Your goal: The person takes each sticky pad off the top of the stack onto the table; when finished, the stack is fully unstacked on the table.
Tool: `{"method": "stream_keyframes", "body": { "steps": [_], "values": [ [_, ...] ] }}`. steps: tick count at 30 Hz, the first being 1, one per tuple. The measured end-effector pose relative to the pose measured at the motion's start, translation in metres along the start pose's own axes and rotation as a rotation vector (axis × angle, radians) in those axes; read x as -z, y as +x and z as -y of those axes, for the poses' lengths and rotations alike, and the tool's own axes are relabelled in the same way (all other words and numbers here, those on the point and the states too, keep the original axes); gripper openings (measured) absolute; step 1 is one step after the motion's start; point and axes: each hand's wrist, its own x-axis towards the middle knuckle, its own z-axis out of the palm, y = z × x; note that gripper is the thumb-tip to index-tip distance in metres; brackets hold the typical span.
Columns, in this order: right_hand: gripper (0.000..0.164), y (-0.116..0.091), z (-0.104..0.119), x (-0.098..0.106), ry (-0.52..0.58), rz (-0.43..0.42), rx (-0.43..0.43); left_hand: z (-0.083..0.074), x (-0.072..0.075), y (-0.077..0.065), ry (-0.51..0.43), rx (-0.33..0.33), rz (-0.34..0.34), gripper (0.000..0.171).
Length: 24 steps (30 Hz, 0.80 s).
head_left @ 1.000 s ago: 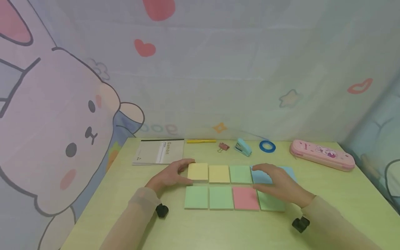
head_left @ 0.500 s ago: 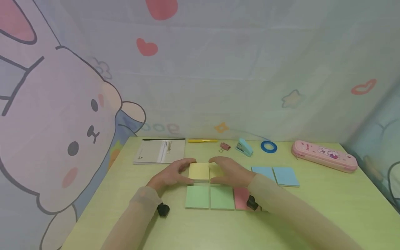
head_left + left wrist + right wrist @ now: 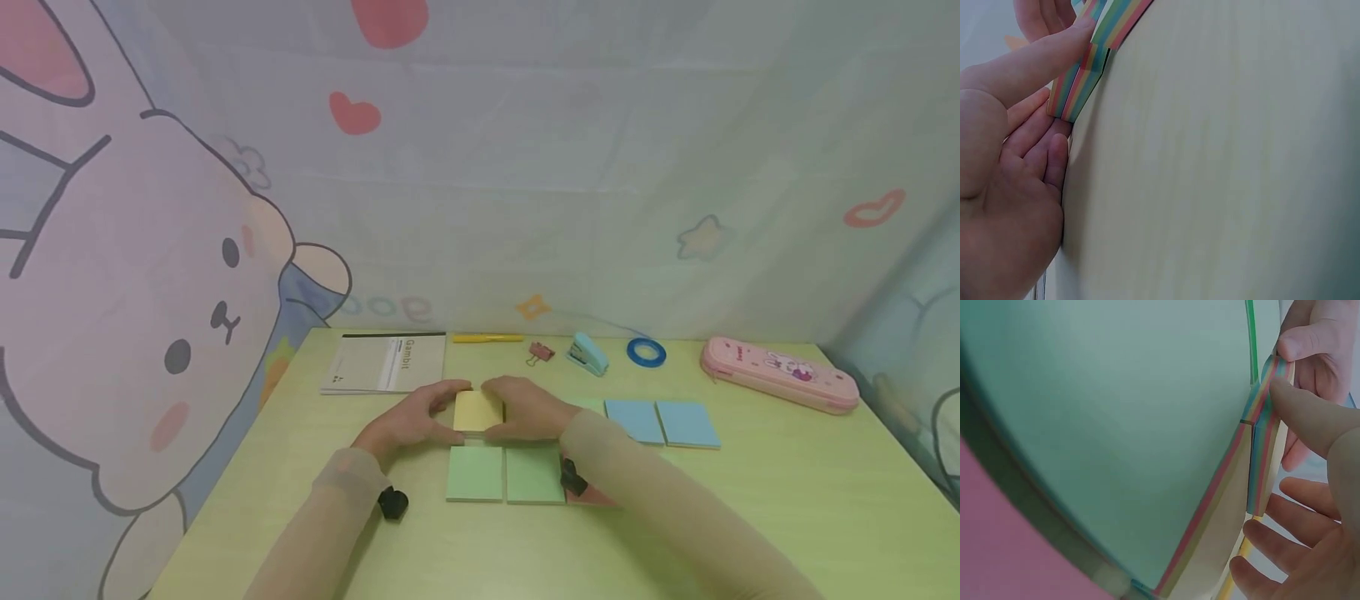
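Note:
A yellow sticky note stack point(image 3: 477, 410) lies at the left end of the back row, its layered, striped edges point(image 3: 1080, 84) showing in the left wrist view. My left hand point(image 3: 410, 419) grips it from the left, thumb at the front and fingers behind. From the other side my right hand point(image 3: 528, 408) holds the same stack, its thumb on the striped front edge point(image 3: 1266, 400). The second yellow pad is hidden by the right hand. In front lie two green pads point(image 3: 475, 473) and a partly covered pink pad point(image 3: 590, 497); two blue pads point(image 3: 636, 421) lie to the right.
Along the back are a notebook point(image 3: 384, 362), a yellow pen point(image 3: 487, 338), a binder clip point(image 3: 540, 353), a light-blue stapler point(image 3: 587, 354), a blue tape roll point(image 3: 646, 352) and a pink pencil case point(image 3: 780, 375). A printed cloth hangs behind the table.
My right hand has moved left from the blue and green pads, across the second yellow pad, to the leftmost yellow stack. The left hand has stayed on that stack.

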Motion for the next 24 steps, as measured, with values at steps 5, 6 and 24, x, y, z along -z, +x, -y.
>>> {"method": "stream_keyframes", "body": {
  "steps": [5, 6, 24],
  "values": [
    [0.073, 0.002, -0.002, -0.003, -0.015, -0.008, 0.025, -0.001, 0.001, 0.0, -0.007, -0.017, 0.006, 0.091],
    [0.071, 0.003, -0.003, -0.003, -0.01, -0.01, 0.029, -0.001, 0.002, 0.0, -0.008, -0.02, 0.007, 0.091],
    [0.077, -0.086, -0.037, 0.038, 0.039, -0.193, -0.022, 0.0, 0.0, -0.001, -0.012, -0.018, 0.003, 0.092]
  ]
}}
